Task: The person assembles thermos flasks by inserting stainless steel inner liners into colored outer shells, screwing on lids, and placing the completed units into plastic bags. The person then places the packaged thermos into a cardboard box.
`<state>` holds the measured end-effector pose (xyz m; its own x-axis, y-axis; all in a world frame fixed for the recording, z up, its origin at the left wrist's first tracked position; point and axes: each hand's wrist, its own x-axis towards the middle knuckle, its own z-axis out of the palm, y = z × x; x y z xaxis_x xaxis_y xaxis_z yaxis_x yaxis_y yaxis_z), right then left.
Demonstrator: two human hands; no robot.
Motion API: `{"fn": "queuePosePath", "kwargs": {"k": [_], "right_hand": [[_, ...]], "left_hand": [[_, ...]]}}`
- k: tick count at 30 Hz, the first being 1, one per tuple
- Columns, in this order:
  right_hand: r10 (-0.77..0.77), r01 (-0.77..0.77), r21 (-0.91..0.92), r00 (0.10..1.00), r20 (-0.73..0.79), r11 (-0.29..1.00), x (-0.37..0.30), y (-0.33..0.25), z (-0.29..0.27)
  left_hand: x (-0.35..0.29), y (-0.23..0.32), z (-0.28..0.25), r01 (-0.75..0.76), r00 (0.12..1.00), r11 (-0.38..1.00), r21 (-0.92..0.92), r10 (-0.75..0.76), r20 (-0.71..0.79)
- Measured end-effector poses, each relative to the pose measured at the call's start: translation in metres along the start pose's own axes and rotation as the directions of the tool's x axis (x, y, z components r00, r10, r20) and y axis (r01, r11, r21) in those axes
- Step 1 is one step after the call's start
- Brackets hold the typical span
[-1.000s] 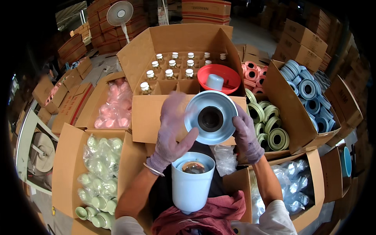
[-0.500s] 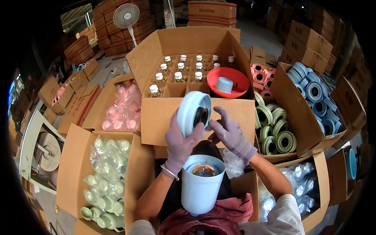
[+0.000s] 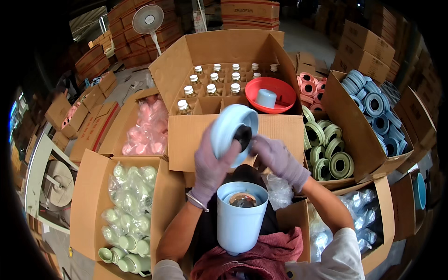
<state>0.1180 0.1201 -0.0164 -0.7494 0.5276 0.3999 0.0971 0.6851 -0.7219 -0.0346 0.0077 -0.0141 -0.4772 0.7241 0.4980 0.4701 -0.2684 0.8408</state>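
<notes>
Held up over my lap is a light-blue plastic ring (image 3: 224,125) with a black insert in its centre. My left hand (image 3: 210,161) grips it, thumb on the black insert. At the ring's right edge are the curled, slightly blurred fingers of my right hand (image 3: 279,162); the ring hides part of the fingertips. Upright between my thighs stands a light-blue flask body (image 3: 241,224). A shiny, copper-toned round opening shows inside its top. Both hands wear thin greyish-purple gloves.
Ahead, a divided carton (image 3: 235,144) holds white-capped glass bottles (image 3: 212,88) and a red bowl (image 3: 282,95) with a blue cup. Green rings (image 3: 340,164) and blue rings (image 3: 373,105) fill cartons at right. Bagged green parts (image 3: 133,198) lie left; bagged blue parts (image 3: 361,210) lie right.
The ring has tilted and shifted slightly up and right, its face turned more towards me. My right hand's fingers have drawn in closer along its edge.
</notes>
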Motion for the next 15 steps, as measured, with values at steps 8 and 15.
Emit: {"fn": "queuePosePath", "kwargs": {"k": [8,15], "right_hand": [[-0.662,0.638,-0.684,0.687,0.299,0.353,0.011,-0.001,-0.013],[0.032,-0.083,0.710,0.996,0.085,0.699,-0.011,0.075,0.011]], "left_hand": [[0.007,-0.039,-0.012,0.633,0.750,0.398,-0.664,-0.105,0.653],[0.017,-0.001,0.031,-0.713,0.685,0.660,0.235,0.584,0.436]]}}
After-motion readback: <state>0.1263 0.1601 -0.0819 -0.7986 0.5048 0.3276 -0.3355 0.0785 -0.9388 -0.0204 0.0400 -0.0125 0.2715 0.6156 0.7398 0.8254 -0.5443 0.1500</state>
